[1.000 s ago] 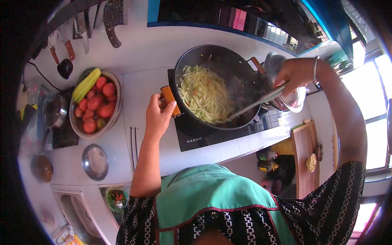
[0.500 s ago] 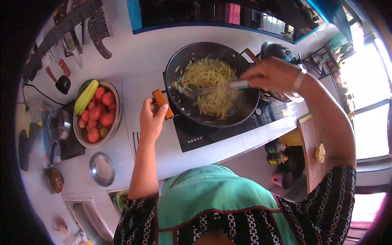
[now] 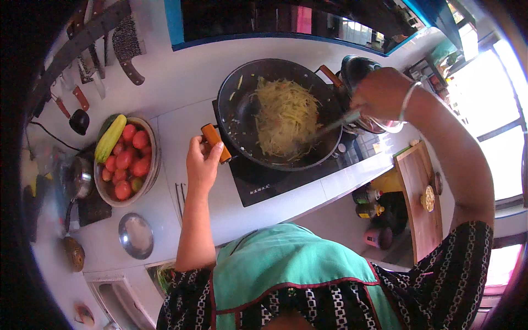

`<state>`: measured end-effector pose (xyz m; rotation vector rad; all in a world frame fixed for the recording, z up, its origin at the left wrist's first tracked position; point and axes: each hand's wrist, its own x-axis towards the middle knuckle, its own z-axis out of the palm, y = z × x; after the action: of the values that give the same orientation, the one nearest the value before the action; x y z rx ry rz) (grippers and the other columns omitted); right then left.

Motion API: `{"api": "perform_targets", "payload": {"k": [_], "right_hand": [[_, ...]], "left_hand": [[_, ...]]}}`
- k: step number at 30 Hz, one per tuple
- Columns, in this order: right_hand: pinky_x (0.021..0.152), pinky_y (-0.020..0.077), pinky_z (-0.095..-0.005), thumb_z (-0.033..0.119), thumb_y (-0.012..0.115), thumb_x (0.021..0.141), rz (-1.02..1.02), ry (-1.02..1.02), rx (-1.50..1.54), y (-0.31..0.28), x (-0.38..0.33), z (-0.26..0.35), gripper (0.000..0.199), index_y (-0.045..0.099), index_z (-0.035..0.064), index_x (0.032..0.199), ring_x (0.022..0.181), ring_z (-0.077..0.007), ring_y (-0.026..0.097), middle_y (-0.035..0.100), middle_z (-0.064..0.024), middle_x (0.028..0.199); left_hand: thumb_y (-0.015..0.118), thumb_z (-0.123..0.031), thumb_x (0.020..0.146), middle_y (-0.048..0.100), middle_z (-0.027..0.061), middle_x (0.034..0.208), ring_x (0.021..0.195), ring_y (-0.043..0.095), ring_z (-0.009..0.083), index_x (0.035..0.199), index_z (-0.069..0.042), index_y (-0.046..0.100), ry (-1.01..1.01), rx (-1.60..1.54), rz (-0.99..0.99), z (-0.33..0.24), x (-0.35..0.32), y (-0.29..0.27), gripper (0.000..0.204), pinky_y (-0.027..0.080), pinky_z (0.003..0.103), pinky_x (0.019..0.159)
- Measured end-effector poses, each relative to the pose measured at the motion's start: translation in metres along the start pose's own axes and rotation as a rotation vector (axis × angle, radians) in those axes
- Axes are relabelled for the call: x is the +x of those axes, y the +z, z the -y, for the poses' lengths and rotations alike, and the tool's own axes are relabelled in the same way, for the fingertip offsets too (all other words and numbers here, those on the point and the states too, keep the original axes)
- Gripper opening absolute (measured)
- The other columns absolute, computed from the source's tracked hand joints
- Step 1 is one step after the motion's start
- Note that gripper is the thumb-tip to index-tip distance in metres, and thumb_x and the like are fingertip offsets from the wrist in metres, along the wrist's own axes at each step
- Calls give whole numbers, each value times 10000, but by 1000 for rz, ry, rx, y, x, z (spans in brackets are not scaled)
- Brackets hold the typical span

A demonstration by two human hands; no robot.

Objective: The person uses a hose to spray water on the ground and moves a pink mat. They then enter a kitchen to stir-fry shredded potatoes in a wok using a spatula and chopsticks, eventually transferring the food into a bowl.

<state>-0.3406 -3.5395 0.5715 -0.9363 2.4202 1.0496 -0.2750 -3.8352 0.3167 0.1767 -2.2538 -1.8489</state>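
A dark wok [image 3: 237, 113] sits on a black glass cooktop [image 3: 261, 190]. Inside it is a heap of pale yellow vegetable shreds [image 3: 289, 118], like shredded potato, with a few bits stuck to the bare wall. My left hand [image 3: 203, 165] is closed around the wok's near-left wooden handle [image 3: 215, 144], thumb on top. Over the wok's right rim, my right hand [image 3: 384, 96] grips a spatula [image 3: 340, 121]. Motion blurs the spatula, and its tip is lost at the right edge of the shreds.
Left of the wok stand a bowl [image 3: 155, 170] of tomatoes with a long green vegetable [image 3: 110, 138], and a metal dish [image 3: 136, 236]. Knives [image 3: 127, 52] hang on the wall. A lidded pot [image 3: 357, 69] is behind my right hand; a wooden board [image 3: 413, 192] lies right.
My right hand has moved right and slightly up, drawing the spatula from the wok's left side to its right. The shreds are gathered into a tighter heap. My left hand keeps its hold.
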Motion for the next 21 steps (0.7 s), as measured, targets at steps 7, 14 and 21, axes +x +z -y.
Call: {"api": "perform_targets", "payload": {"k": [7,14,21], "right_hand": [[556,489,-322,155,621,715,-380,80,-237,-18,-19,39,220,667,231,916,681,-218,624,585,-61,708],[594,509,-340,145,602,727,-165,346,-162,63,14,1,282,624,205,1001,704,-231,625,599,-71,765],[550,496,-315,138,592,736,-538,129,-121,46,21,11,280,606,217,1005,664,-218,611,569,-53,739]], "left_hand": [[621,-175,810,580,84,827,674,544,123,985,20,456,17,33,8,-5,2,-3,310,457,254,622],[625,-170,805,580,84,818,695,540,111,987,25,456,-34,-75,12,-13,-2,0,315,448,254,619],[625,-172,804,583,88,834,717,544,116,980,33,464,-9,-57,14,-2,0,0,314,451,253,635]]}}
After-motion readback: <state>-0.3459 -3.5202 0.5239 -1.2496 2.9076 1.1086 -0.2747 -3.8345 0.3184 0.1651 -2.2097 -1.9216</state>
